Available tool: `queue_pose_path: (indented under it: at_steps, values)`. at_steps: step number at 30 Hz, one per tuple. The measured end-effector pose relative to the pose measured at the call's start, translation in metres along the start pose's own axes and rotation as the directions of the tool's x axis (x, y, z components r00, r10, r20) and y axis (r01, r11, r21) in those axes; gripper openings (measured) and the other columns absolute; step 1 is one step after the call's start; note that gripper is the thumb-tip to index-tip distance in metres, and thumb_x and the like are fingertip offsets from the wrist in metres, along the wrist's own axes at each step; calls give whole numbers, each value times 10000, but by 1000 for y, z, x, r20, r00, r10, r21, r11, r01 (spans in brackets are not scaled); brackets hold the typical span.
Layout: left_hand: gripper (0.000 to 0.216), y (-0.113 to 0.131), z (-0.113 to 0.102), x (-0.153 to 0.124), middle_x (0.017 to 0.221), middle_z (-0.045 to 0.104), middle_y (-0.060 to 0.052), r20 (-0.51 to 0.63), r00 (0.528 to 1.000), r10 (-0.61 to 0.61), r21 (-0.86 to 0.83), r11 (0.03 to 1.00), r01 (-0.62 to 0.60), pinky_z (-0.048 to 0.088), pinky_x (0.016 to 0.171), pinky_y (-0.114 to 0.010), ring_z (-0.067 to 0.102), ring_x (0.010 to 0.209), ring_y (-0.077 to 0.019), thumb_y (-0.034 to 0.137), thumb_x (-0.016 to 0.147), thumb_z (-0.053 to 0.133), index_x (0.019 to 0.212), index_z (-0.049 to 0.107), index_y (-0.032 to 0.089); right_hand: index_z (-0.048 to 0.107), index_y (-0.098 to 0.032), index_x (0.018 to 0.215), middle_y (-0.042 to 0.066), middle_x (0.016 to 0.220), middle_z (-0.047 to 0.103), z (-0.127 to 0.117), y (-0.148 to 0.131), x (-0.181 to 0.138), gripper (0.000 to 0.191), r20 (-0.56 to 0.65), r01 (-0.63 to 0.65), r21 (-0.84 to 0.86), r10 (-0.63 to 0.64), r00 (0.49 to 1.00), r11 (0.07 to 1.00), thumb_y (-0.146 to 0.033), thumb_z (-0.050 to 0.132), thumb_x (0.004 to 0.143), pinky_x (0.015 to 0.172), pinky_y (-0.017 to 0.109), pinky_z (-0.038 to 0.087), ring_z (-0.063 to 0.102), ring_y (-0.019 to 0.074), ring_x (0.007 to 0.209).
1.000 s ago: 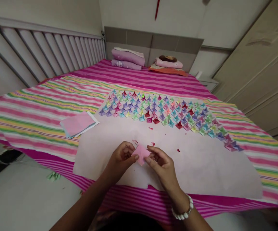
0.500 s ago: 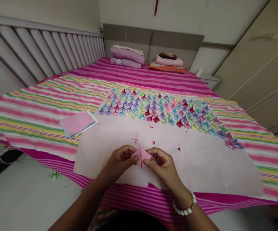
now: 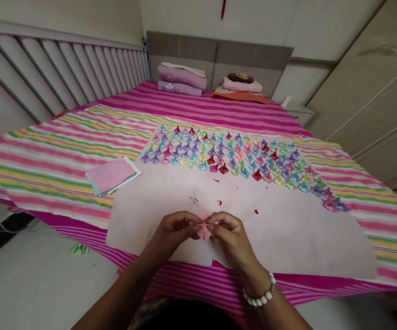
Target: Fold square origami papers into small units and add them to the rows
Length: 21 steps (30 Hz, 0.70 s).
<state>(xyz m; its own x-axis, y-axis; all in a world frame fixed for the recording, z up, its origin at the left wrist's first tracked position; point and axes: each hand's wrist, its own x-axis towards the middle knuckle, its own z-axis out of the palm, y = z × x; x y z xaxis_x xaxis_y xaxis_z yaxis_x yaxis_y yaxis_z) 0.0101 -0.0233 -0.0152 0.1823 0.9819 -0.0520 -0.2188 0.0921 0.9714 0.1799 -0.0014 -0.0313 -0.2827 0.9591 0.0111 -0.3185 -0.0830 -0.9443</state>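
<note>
Pink paper piece (image 3: 204,233): folded, with rounded points at 12 and 6 o'clock and a pinched ridge between. Position: over the pale sheet (image 3: 294,238). Left hand (image 3: 176,227): fingertips closed, gripping its 9 o'clock edge. Right hand (image 3: 231,233): fingertips closed, gripping its 3 o'clock edge. Multicoloured folded pieces (image 3: 241,156): rows toward 12 o'clock.

Right of the right hand (image 3: 231,236), the pale sheet (image 3: 308,243) offers open passage; ahead lie small red scraps (image 3: 256,211), then rows of folded papers (image 3: 241,156) bar the far edge
</note>
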Motion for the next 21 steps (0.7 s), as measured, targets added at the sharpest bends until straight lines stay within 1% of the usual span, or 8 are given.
queue_pose_path:
  at_steps: [2, 6, 9, 12, 14, 16, 18, 21]
  values:
    - [82, 1, -1, 0, 730, 671, -16, 52, 998, 28, -4, 1000, -28, 485, 689, -269, 615, 712, -132, 231, 787, 692, 843, 725, 181, 737, -212, 741, -17, 619, 655, 0, 0, 0, 41, 11, -5, 17, 4, 1000, 1000, -202, 731, 701, 448, 179, 412, 508, 72, 478]
    - [123, 4, -5, -3, 786, 668, -34, 124, 991, 50, -6, 999, -49, 465, 726, -287, 616, 769, -152, 212, 842, 623, 883, 737, 189, 734, -204, 780, -11, 585, 656, -3, -3, -2, 102, 40, -3, -47, 5, 999, 999, -265, 767, 705, 451, 196, 431, 540, 87, 465]
    - [118, 5, -7, -4, 794, 669, -39, 122, 992, 17, -36, 999, -12, 464, 737, -288, 617, 775, -158, 221, 831, 634, 868, 739, 181, 722, -198, 794, -1, 597, 667, -4, -7, -4, 150, 61, -9, -94, 15, 998, 996, -306, 777, 705, 467, 214, 453, 564, 103, 483]
    - [169, 6, -6, -5, 752, 666, -42, 115, 993, -13, -85, 996, 23, 476, 736, -303, 619, 746, -165, 290, 840, 626, 798, 731, 164, 706, -195, 805, 0, 595, 660, -2, -11, -6, 172, 97, -2, -145, 16, 995, 989, -318, 777, 707, 459, 225, 449, 558, 110, 476]
    - [182, 8, -4, -5, 706, 656, -33, 97, 995, -11, -63, 998, 17, 477, 739, -307, 612, 712, -156, 297, 826, 646, 734, 715, 156, 693, -207, 829, 1, 616, 662, 1, -14, -7, 164, 160, 24, -133, -2, 987, 991, -317, 762, 729, 493, 242, 465, 575, 123, 511]
    - [128, 10, -2, -4, 688, 647, -19, 58, 998, -3, -15, 1000, 4, 474, 725, -294, 604, 693, -144, 261, 776, 703, 706, 700, 153, 689, -218, 847, 11, 682, 673, 2, -16, -7, 150, 205, 59, -94, -38, 978, 994, -328, 737, 758, 567, 272, 491, 604, 142, 591]
    - [100, 12, 0, -4, 705, 648, -17, 13, 1000, 12, 23, 1000, -12, 473, 693, -281, 601, 693, -141, 243, 736, 737, 720, 698, 153, 700, -217, 842, 15, 734, 666, 3, -16, -6, 153, 167, 87, -88, -71, 983, 992, -343, 734, 763, 610, 281, 491, 600, 143, 639]
    - [103, 12, 0, -4, 743, 652, -26, -40, 997, 70, 89, 994, -66, 473, 659, -272, 601, 697, -142, 241, 719, 747, 734, 697, 153, 707, -215, 867, 4, 743, 654, 4, -14, -2, 196, 46, 63, -83, -59, 997, 995, -353, 759, 737, 574, 250, 466, 569, 120, 616]
